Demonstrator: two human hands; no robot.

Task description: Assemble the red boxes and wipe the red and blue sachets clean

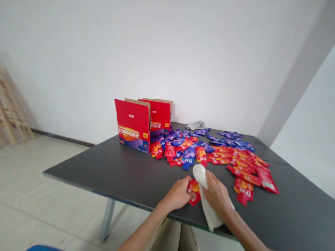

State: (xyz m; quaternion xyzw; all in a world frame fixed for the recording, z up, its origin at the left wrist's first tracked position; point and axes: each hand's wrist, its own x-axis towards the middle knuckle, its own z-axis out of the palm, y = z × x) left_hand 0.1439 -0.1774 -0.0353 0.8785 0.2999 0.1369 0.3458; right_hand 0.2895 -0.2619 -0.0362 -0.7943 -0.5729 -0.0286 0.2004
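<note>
Near the table's front edge, my left hand [179, 193] grips a small red sachet [193, 191] with an orange print, its fingers curled over the left side. My right hand [217, 193] is closed around a white cloth [209, 209], which bunches up at the sachet's right edge and hangs down toward the table edge. The cloth and fingers hide part of the sachet. Just beyond my hands lies a mixed pile of red and blue sachets [188, 155]. To the right, several red sachets [243, 188] lie in overlapping rows.
Two open red cartons [133, 129] [159, 118] stand at the back left of the dark table [125, 170]. Blue sachets [232, 139] and a grey cloth [196, 125] lie toward the back. A white wall rises behind; a wooden frame [12, 111] is at far left.
</note>
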